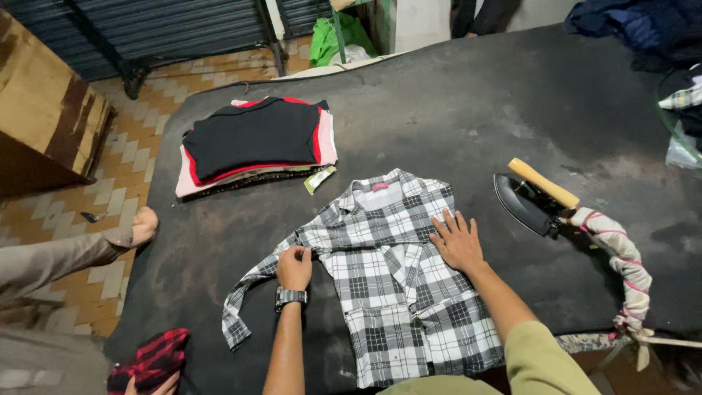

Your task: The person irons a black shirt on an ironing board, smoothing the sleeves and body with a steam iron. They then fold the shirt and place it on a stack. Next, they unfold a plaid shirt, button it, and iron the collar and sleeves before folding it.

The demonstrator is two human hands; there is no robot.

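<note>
Pinching shirt point(398, 271) left hand point(294, 268); right hand point(458, 242) flat.

You see even, fairly dim overhead light, soft shadows beneath your hands, sharp focus centrally, and wide-angle bending toward three and nine o'clock.

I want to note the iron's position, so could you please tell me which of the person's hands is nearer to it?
Right. The right hand lies flat on the checked shirt, just left of the iron; the left hand pinches the shirt's sleeve, farther left.
</note>
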